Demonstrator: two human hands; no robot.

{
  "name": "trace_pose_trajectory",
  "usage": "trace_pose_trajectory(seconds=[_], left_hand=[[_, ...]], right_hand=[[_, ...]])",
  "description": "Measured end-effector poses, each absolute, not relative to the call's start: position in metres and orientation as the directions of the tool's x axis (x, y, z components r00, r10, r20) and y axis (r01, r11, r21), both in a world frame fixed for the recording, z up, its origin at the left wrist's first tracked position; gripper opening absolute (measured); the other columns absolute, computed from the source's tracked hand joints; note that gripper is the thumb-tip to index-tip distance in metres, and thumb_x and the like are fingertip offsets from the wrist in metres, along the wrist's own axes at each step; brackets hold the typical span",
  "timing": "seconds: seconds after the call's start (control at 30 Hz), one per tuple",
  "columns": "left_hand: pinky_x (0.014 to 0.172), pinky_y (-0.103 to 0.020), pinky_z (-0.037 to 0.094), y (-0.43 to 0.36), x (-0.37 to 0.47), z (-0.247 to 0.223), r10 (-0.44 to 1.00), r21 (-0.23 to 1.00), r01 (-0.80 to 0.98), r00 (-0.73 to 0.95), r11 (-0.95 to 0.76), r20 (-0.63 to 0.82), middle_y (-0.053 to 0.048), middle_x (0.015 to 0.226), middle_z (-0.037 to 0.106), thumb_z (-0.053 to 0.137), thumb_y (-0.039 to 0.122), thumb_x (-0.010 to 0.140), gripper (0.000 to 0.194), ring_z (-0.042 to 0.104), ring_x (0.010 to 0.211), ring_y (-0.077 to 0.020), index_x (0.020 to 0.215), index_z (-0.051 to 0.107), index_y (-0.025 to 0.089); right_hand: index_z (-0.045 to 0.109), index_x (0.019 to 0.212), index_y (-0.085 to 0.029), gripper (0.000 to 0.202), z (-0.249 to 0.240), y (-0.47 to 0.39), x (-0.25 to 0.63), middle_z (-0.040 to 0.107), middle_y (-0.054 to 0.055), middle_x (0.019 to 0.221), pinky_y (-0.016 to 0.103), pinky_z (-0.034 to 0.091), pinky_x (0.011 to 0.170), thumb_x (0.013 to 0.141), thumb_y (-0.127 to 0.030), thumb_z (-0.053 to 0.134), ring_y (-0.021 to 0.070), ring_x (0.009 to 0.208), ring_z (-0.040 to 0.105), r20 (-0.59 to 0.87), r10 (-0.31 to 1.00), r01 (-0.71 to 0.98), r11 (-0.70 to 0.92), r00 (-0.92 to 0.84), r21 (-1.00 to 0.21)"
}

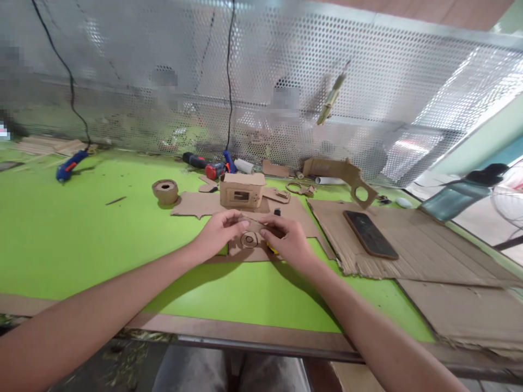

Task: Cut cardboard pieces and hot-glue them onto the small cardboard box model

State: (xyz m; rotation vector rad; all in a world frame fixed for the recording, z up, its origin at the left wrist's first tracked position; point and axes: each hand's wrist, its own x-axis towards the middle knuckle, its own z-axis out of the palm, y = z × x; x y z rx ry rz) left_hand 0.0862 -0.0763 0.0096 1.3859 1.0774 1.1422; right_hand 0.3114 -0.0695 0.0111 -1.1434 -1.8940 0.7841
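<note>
Between my two hands is a small thin piece of cardboard [254,222], pinched at its left end by my left hand [223,231] and at its right end by my right hand [288,237]. Below it lies a flat cardboard sheet [245,253] with circles drawn on it in dark line. Something yellow [272,247], partly hidden under my right hand, shows beside the drawn circles. Just beyond my hands stands a small cardboard box [243,190] with a rectangular window cut in its front.
A round cardboard roll [165,191] stands left of the box. Behind are a drill [200,163] and blue glue guns [71,166] with hanging cords. At right, a phone [370,234] lies on stacked cardboard sheets [429,250]; a perforated metal screen [261,81] backs the green table [102,234].
</note>
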Motion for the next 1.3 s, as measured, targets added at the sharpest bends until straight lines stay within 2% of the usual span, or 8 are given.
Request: trace_pose_trajectory(seconds=[0.2, 0.37, 0.47, 0.67, 0.83, 0.97, 1.13, 1.3], left_hand=[[0.048, -0.024, 0.046, -0.082, 0.089, 0.010, 0.981, 0.997, 0.042, 0.181, -0.072, 0.063, 0.000, 0.068, 0.061, 0.083, 0.040, 0.082, 0.026, 0.054, 0.056, -0.0122, 0.084, 0.073, 0.016], [0.054, -0.024, 0.047, -0.080, 0.088, 0.008, 0.993, 0.998, 0.021, 0.100, -0.061, 0.058, 0.000, 0.072, 0.062, 0.078, 0.038, 0.087, 0.023, 0.056, 0.061, -0.0125, 0.092, 0.071, 0.018], [0.061, -0.024, 0.048, -0.079, 0.087, 0.009, 0.997, 0.999, 0.010, 0.058, -0.050, 0.049, 0.000, 0.075, 0.063, 0.072, 0.036, 0.092, 0.019, 0.060, 0.069, -0.0143, 0.094, 0.067, 0.018], [0.077, -0.030, 0.048, -0.079, 0.088, 0.012, 0.998, 0.999, 0.015, 0.054, -0.042, 0.041, -0.002, 0.078, 0.069, 0.068, 0.030, 0.094, 0.015, 0.062, 0.077, -0.0166, 0.088, 0.067, 0.017], [0.073, -0.030, 0.047, -0.078, 0.088, 0.012, 0.999, 1.000, 0.003, 0.043, -0.019, 0.019, -0.002, 0.075, 0.068, 0.072, 0.032, 0.091, 0.016, 0.061, 0.073, -0.0165, 0.087, 0.069, 0.016], [0.067, -0.029, 0.047, -0.076, 0.086, 0.010, 0.999, 1.000, -0.022, 0.031, 0.011, -0.010, -0.002, 0.074, 0.067, 0.079, 0.036, 0.084, 0.022, 0.060, 0.069, -0.0158, 0.088, 0.071, 0.016], [0.068, -0.028, 0.051, -0.077, 0.086, 0.012, 0.998, 0.996, -0.076, 0.032, 0.050, -0.048, -0.004, 0.075, 0.068, 0.080, 0.046, 0.083, 0.032, 0.064, 0.071, -0.0160, 0.083, 0.070, 0.016], [0.059, -0.023, 0.042, -0.078, 0.085, 0.012, 0.999, 0.996, -0.088, 0.008, 0.032, -0.032, -0.003, 0.075, 0.065, 0.081, 0.053, 0.084, 0.038, 0.057, 0.065, -0.0121, 0.083, 0.072, 0.016]], right_hand=[[0.085, 0.101, -0.019, 0.030, 0.016, -0.070, 0.314, 0.079, 0.007, 0.083, 0.031, 0.049, 0.060, 0.095, -0.043, 0.068, 0.0207, 0.069, 0.067, 0.275, 0.916, 0.391, 0.377, -0.292, -0.840], [0.084, 0.105, -0.014, 0.061, 0.020, -0.059, 0.327, 0.075, 0.010, 0.083, 0.030, 0.045, 0.054, 0.104, -0.063, 0.047, 0.0187, 0.063, 0.061, 0.279, 0.959, 0.419, 0.276, -0.055, -0.865], [0.081, 0.111, -0.014, 0.071, 0.020, -0.053, 0.331, 0.073, 0.010, 0.080, 0.031, 0.043, 0.054, 0.109, -0.062, 0.029, 0.0203, 0.063, 0.062, 0.253, 0.967, 0.611, 0.222, -0.037, -0.760], [0.079, 0.092, -0.021, 0.030, 0.027, -0.063, 0.319, 0.069, 0.008, 0.068, 0.032, 0.030, 0.057, 0.091, -0.049, 0.071, 0.0218, 0.058, 0.056, 0.151, 0.979, 0.868, 0.193, -0.138, -0.457], [0.073, 0.076, -0.022, 0.022, 0.036, -0.072, 0.313, 0.068, 0.009, 0.068, 0.031, 0.025, 0.060, 0.086, -0.041, 0.070, 0.0221, 0.059, 0.054, 0.079, 0.988, 0.920, 0.154, -0.135, -0.359], [0.080, 0.088, -0.022, 0.019, 0.035, -0.071, 0.316, 0.068, 0.005, 0.070, 0.030, 0.028, 0.059, 0.082, -0.034, 0.066, 0.0204, 0.060, 0.053, 0.057, 0.990, 0.884, 0.138, -0.125, -0.447], [0.077, 0.134, -0.022, 0.052, 0.032, -0.067, 0.322, 0.062, -0.001, 0.066, 0.028, 0.032, 0.056, 0.088, -0.035, 0.056, 0.0159, 0.056, 0.048, 0.091, 0.994, 0.760, 0.105, -0.061, -0.641], [0.073, 0.141, -0.021, 0.059, 0.032, -0.064, 0.323, 0.061, -0.002, 0.072, 0.024, 0.034, 0.052, 0.087, -0.041, 0.063, 0.0131, 0.057, 0.049, 0.026, 1.000, 0.224, 0.023, 0.011, -0.974]])
